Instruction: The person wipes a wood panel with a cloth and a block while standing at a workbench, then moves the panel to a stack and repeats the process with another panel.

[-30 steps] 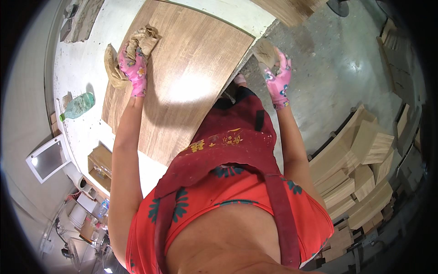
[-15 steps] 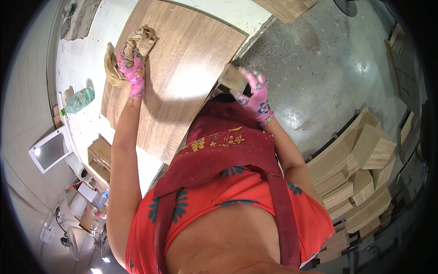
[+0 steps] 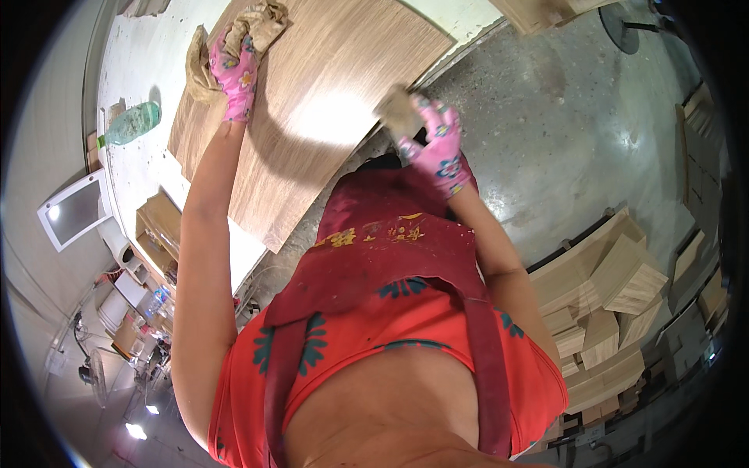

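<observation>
Pink floral-gloved left hand [image 3: 236, 74] closed round bunched beige cloth [image 3: 261, 25], atop wood-grain panel [image 3: 351, 47], near its left edge. Panel lies on white tabletop [image 3: 129, 74]. Right hand [image 3: 441, 148], likewise gloved, fingers partly curled, grips blurred tan flat piece [image 3: 399, 113] beside panel's right edge. Green-tinted bottle [image 3: 133, 123] left of panel.

Here's my left hand [image 3: 236, 74] on the cloth [image 3: 264, 25] — cloth on the board [image 3: 331, 62], toward its left edge, board on the table [image 3: 129, 78]. Left of the board, the bottle [image 3: 133, 125] lies on that table. My right hand [image 3: 439, 144] holds a small block [image 3: 401, 114] by the board's right edge — stacked panels [image 3: 620, 277] right of my arm.
</observation>
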The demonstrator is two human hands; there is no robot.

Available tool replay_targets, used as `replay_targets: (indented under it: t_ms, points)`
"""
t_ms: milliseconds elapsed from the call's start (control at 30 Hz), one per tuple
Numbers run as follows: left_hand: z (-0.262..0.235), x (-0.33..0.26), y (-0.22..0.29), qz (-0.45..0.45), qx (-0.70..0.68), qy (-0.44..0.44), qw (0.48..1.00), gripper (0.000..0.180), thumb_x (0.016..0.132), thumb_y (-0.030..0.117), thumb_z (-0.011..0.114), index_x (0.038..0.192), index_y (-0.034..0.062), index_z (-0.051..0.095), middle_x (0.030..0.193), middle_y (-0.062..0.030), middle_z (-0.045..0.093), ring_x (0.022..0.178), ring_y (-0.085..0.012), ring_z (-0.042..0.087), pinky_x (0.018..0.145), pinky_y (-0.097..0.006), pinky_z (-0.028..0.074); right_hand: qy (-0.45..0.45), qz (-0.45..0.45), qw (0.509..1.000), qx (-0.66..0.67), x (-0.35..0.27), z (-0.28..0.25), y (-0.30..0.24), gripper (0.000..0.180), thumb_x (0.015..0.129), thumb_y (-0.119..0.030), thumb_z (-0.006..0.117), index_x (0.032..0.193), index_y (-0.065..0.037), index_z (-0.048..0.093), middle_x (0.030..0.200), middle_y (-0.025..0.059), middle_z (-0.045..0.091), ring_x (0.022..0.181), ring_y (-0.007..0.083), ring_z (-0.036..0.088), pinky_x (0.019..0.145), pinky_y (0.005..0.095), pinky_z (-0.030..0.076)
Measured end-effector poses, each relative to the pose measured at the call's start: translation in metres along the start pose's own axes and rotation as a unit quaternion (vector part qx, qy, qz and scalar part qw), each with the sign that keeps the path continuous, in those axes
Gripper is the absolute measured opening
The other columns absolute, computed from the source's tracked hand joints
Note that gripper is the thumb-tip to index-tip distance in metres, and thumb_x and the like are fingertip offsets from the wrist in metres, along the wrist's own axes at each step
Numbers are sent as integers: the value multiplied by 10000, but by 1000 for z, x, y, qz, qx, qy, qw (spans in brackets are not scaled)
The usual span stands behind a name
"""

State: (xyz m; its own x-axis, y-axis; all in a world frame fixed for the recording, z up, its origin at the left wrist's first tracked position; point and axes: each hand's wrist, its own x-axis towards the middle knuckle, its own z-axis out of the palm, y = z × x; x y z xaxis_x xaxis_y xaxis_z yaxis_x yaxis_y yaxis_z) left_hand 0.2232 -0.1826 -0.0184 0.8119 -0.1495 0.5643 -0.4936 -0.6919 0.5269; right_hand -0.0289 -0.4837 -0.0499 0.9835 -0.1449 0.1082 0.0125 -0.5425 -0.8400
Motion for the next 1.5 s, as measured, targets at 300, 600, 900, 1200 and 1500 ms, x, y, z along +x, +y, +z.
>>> replay_targets:
  t_ms: [300, 600, 900, 1200, 1500]
  points:
    - [-104, -85, -15, 3, -29, -99, 995, 421, 801, 53, 663, 1210, 48, 563, 1172, -100, 616, 1094, -246, 571, 969, -343, 415, 5, -89, 995, -47, -58, 42, -45, 686, 676, -336, 712, 1275, -73, 506, 1119, 170, 510, 1066, 332, 478, 912, 448, 410]
    - [-227, -203, -29, -29, 20, -90, 995, 441, 812, -5, 648, 1238, 43, 545, 1224, -102, 599, 1148, -221, 551, 990, -331, 408, 62, -96, 983, -145, -83, 79, -73, 631, 650, -295, 732, 1209, -70, 545, 1067, 140, 563, 1008, 324, 498, 926, 438, 401]
    - [-212, -221, -59, -137, -183, -76, 971, 570, 769, -113, 557, 1304, 12, 404, 1237, -103, 503, 1086, -185, 562, 889, -264, 488, -192, -225, 952, -84, -227, 193, -164, 667, 698, -394, 678, 1269, -86, 525, 1177, 138, 508, 1053, 331, 493, 915, 448, 416]
    - [-231, -209, -24, -26, 70, -50, 996, 460, 794, 88, 633, 1235, 64, 504, 1093, -109, 571, 991, -267, 564, 874, -365, 445, -154, -334, 918, -147, -211, 205, -205, 671, 627, -343, 740, 1240, -144, 554, 1093, 92, 553, 1008, 284, 509, 856, 439, 418]
    - [-226, -215, -36, -17, 141, -82, 987, 442, 794, 96, 639, 1216, 48, 516, 1146, -125, 540, 1083, -264, 525, 953, -372, 392, -159, -250, 929, -222, -158, 159, -175, 577, 627, -357, 701, 1128, -88, 605, 1033, 113, 582, 961, 290, 538, 837, 428, 454]
